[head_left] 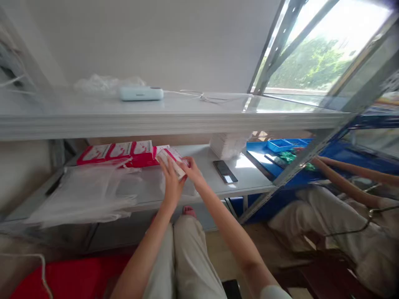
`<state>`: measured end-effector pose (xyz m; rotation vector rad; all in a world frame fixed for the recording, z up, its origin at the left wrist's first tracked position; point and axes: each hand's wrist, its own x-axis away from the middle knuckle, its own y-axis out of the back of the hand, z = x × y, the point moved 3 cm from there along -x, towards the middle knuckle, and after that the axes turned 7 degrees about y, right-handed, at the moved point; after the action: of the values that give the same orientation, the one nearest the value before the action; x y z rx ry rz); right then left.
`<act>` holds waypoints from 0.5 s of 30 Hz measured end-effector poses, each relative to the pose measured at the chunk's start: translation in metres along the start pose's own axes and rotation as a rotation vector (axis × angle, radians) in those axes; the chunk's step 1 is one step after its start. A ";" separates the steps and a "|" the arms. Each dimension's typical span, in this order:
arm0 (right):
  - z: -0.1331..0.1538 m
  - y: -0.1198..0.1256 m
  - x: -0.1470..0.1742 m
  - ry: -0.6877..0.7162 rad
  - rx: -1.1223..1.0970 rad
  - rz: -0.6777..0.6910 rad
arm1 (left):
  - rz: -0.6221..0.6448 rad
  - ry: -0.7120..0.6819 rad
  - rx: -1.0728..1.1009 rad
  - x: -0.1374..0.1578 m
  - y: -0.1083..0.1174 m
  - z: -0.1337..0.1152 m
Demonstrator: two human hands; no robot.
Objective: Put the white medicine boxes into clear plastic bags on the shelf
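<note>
Both my hands hold a small white-and-pink carton (pixel 171 160) above the lower shelf. My left hand (pixel 172 178) wraps its near left side. Around the right end of the carton close the fingers of my right hand (pixel 192 171). Behind and to the left, several red-and-white cartons (pixel 120 153) lie in a row. A clear plastic bag (pixel 187 187) lies on the shelf beneath my hands. To the left spreads a pile of clear plastic bags (pixel 93 189), reaching over the shelf's front edge.
A dark phone (pixel 225 171) lies right of my hands, before a white stack (pixel 227 144). The upper shelf (pixel 187 122) overhangs the back and carries a pale blue device (pixel 141 93) with a cable. Beyond a metal post (pixel 299 164), another person's arms (pixel 349 174) reach over a blue table.
</note>
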<state>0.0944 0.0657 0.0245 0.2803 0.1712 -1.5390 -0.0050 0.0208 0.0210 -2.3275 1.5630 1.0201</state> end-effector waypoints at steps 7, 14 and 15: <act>0.016 -0.008 -0.003 0.460 0.099 0.086 | -0.063 0.253 0.316 -0.041 0.034 0.031; 0.008 -0.014 -0.060 0.486 0.181 0.072 | 0.162 0.105 0.081 -0.100 0.041 0.059; 0.005 -0.015 -0.070 0.496 0.195 0.066 | 0.226 0.082 0.010 -0.112 0.042 0.065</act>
<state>0.0768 0.1315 0.0485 0.8149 0.3971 -1.3984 -0.0954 0.1182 0.0500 -2.2507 1.8922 0.9689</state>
